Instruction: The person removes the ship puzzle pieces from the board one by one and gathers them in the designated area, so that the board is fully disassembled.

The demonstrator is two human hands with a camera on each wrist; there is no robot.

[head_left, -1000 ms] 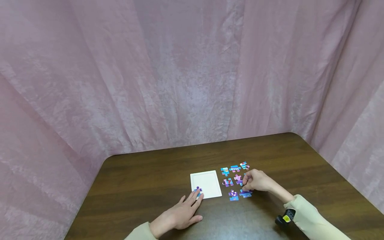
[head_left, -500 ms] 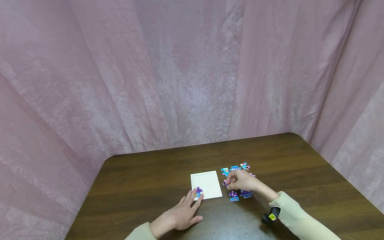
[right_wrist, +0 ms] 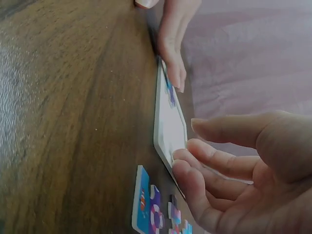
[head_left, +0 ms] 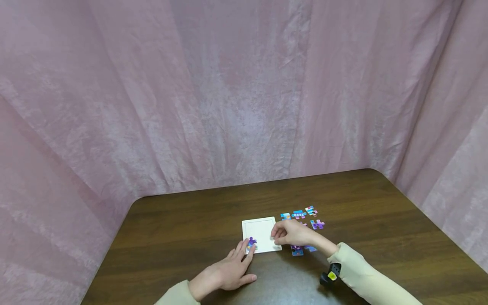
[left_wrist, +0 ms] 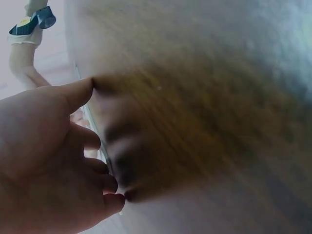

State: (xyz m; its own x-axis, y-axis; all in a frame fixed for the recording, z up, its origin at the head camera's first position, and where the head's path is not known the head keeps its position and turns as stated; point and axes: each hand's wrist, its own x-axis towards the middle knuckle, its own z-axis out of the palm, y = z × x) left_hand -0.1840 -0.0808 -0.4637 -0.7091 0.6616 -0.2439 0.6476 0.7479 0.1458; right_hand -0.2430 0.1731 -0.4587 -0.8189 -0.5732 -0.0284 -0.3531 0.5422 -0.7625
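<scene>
A white square puzzle tray [head_left: 263,228] lies on the table, with one purple and blue jigsaw piece [head_left: 251,241] in its near left corner. My left hand [head_left: 228,273] rests with spread fingers at that corner, two fingertips beside the piece. Over the tray's right edge hovers my right hand [head_left: 293,233], fingers loosely curved. In the right wrist view a gap separates the thumb of my right hand [right_wrist: 243,165] from its fingertips, and no piece shows there. Several loose jigsaw pieces lie right of the tray, including a purple one [head_left: 317,224]; the right hand hides some of them.
The brown wooden table [head_left: 190,228] has rounded far corners. Pink curtains [head_left: 244,106] hang behind and at both sides. A black device with a yellow patch [head_left: 331,273] is strapped at the right wrist.
My right hand has moved left from among the loose pieces to the tray's right edge, uncovering the purple piece on the right. The left hand has stayed almost still at the tray's corner.
</scene>
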